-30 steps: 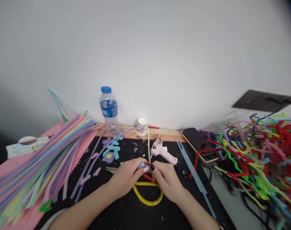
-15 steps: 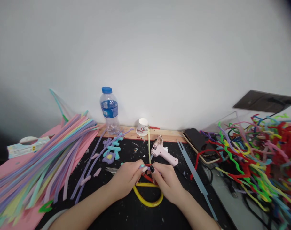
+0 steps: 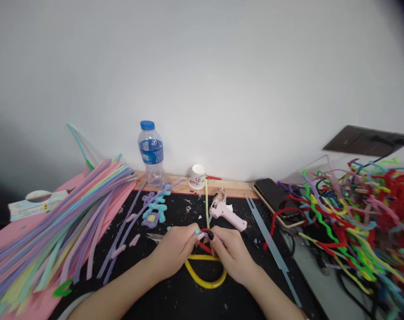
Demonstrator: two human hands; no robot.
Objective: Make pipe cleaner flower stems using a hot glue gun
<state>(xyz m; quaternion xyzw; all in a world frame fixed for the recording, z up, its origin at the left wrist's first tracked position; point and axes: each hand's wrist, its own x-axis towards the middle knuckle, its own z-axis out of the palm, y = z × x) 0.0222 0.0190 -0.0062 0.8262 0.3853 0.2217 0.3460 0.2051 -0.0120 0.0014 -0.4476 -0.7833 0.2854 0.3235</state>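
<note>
Over the middle of the dark mat, my left hand (image 3: 177, 249) and my right hand (image 3: 231, 251) meet, fingertips almost touching. Both pinch a short purple pipe cleaner (image 3: 205, 235) between thumb and fingers; most of it is hidden by the fingers. Under them lies a yellow loop (image 3: 207, 284) with red parts, perhaps a tool's handles, partly covered by my hands. Just beyond my right hand rests a pale pink glue gun (image 3: 229, 216). Left of my left hand is a turquoise and purple pipe-cleaner flower piece (image 3: 155, 211), with loose purple pipe cleaners (image 3: 124, 238) beside it.
Bundled pastel pipe cleaners (image 3: 72, 222) cover the left side. A water bottle (image 3: 151, 153) and a paper cup (image 3: 197, 177) stand by the wall. Clear glue sticks (image 3: 268, 238), a phone (image 3: 277, 198) and a tangled heap of coloured pipe cleaners (image 3: 362, 222) occupy the right.
Hardly anything differs. Both hands keep their pinch on the purple pipe cleaner in the same place, and the view has shifted very slightly.
</note>
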